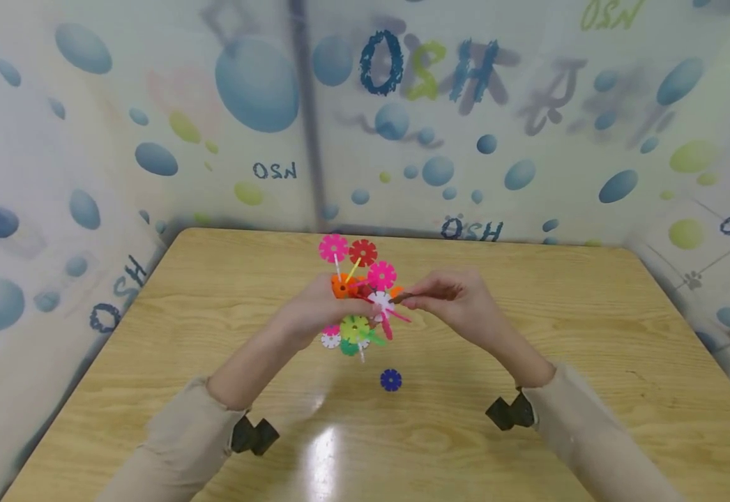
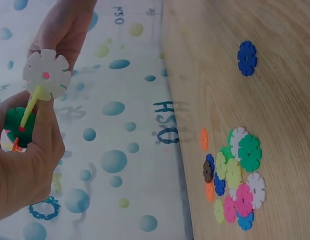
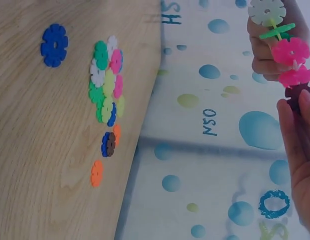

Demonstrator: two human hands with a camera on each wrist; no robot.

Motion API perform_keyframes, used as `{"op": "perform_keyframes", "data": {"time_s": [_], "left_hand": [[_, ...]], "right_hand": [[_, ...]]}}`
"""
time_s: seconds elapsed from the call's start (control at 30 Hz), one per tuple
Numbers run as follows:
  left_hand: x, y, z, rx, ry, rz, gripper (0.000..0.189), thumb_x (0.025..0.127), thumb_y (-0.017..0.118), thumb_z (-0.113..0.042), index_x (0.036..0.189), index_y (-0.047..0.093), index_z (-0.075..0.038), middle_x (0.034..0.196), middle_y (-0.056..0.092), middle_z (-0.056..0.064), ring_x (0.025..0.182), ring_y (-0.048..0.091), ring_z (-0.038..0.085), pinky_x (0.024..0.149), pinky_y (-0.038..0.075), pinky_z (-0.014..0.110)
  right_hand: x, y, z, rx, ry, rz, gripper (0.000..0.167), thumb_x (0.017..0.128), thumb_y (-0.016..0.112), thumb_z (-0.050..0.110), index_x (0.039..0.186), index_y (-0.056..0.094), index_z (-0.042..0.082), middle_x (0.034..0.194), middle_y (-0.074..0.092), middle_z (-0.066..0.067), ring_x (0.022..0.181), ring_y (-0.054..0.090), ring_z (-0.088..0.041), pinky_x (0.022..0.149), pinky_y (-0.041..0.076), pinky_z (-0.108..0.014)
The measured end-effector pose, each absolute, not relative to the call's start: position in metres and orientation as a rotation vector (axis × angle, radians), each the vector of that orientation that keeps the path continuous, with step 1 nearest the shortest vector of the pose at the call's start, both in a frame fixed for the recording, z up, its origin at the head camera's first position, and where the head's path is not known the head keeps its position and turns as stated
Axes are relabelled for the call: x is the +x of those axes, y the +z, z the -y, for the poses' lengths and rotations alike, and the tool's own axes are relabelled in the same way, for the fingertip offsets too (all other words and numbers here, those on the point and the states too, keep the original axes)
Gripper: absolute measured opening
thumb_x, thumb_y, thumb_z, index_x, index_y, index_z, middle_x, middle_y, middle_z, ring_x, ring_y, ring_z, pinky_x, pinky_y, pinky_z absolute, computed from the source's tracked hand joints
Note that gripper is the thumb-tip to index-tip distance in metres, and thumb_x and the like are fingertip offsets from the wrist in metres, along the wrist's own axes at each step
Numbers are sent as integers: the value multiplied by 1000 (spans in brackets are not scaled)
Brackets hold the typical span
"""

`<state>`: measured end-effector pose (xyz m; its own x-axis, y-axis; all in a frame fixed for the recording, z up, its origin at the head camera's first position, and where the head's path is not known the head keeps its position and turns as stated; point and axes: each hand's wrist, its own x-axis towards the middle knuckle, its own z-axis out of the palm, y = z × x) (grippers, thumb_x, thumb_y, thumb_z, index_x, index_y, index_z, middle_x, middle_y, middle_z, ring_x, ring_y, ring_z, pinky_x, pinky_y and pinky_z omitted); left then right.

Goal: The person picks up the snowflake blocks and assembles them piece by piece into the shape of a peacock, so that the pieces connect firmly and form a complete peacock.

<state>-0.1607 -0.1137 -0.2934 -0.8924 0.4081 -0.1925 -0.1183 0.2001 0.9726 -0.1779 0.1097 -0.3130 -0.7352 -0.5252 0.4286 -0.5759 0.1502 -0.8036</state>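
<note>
My left hand (image 1: 305, 310) grips a cluster of slotted plastic snowflake discs (image 1: 382, 276) joined edge to edge, in pink, red, orange, white and green, above the table. Between the thumb and fingertips of my right hand (image 1: 459, 303) is a dark brown snowflake disc (image 3: 293, 99). That brown disc meets the cluster beside a pink disc (image 3: 291, 51); whether its slot is engaged I cannot tell. In the left wrist view, a white disc (image 2: 56, 70) and a green disc (image 2: 13, 120) of the cluster show near the fingers. The left palm hides part of the cluster.
A loose blue disc (image 1: 391, 380) lies on the wooden table (image 1: 559, 314), nearer than the cluster. Several loose discs (image 2: 250, 153) in mixed colours lie in an overlapping group, with an orange disc (image 3: 96, 173) apart. A patterned wall covering (image 1: 503, 202) stands behind the table.
</note>
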Motion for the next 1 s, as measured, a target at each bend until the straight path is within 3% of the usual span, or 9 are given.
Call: {"op": "perform_keyframes", "data": {"time_s": [0.23, 0.5, 0.6, 0.77, 0.87, 1.0], "left_hand": [[-162, -290, 116, 316, 1773, -1986, 23, 83, 63, -8, 103, 60, 1, 71, 68, -2, 69, 64, 15, 74, 52, 27], [-164, -289, 116, 294, 1830, -1885, 25, 82, 61, -1, 106, 56, 4, 70, 68, -1, 64, 65, 14, 68, 55, 27], [-166, -290, 119, 302, 1800, -1956, 24, 82, 61, -3, 104, 56, 4, 69, 67, -2, 65, 65, 15, 71, 54, 27], [-172, -293, 124, 246, 1772, -2091, 17, 83, 65, -11, 96, 59, -2, 67, 66, -3, 67, 65, 17, 75, 52, 30], [-174, -296, 126, 188, 1726, -2126, 14, 81, 67, -17, 88, 62, -7, 67, 67, -3, 71, 62, 14, 75, 45, 28], [-172, -300, 125, 200, 1627, -2123, 20, 80, 69, -25, 89, 64, -9, 75, 70, -1, 84, 56, 16, 76, 38, 31]], "right_hand": [[-178, -317, -107, 1185, 1705, 2215, 8, 78, 63, -9, 85, 66, -6, 84, 68, -22, 80, 67, -6, 69, 56, -25], [-179, -317, -102, 1360, 1721, 2090, 9, 78, 61, -13, 83, 65, -7, 81, 67, -23, 80, 68, -6, 67, 56, -27], [-184, -316, -101, 1280, 1666, 2257, 12, 79, 64, -5, 91, 66, -3, 90, 69, -19, 87, 67, -8, 75, 55, -31], [-223, -333, -101, 1004, 1494, 2730, 35, 84, 65, 16, 117, 58, 6, 112, 64, -12, 106, 60, -24, 92, 48, -42], [-254, -364, -97, 822, 1243, 2992, 37, 89, 60, 22, 120, 54, 3, 113, 61, -15, 104, 58, -28, 90, 49, -41], [-279, -403, -91, 572, 987, 3215, 36, 88, 60, 21, 114, 54, -3, 107, 58, -19, 95, 55, -26, 82, 49, -36]]}}
